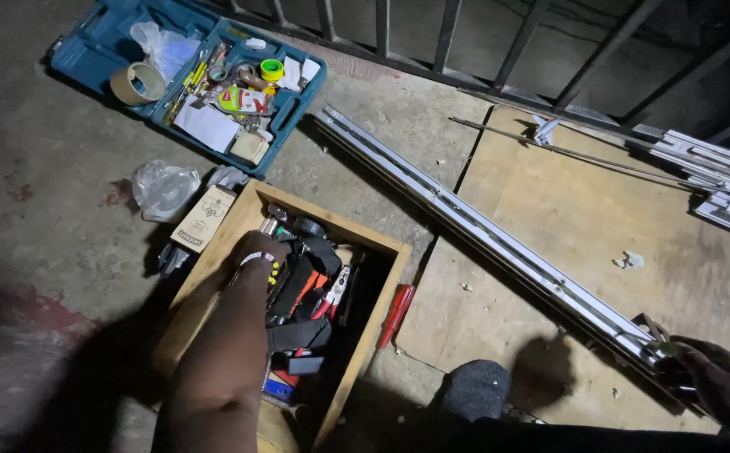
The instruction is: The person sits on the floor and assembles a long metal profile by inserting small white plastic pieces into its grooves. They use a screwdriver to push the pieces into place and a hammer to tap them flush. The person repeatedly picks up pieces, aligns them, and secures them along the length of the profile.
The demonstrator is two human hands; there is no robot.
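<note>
Long aluminium rail (499,239) lies on the plywood sheet (583,218) and concrete floor, long axis running from far left to near right. Right hand (722,382) closed around its near-right end. Wooden toolbox (218,268) near left: left hand (256,249) inside among tools, grip hidden, cannot tell. Red screwdriver (397,313) just right of it.

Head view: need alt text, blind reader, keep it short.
A person's left hand reaches into a wooden box full of hand tools on a concrete floor, while the right hand grips the end of a long metal rail lying across a plywood sheet. An open blue tool case sits beyond the box.
</note>
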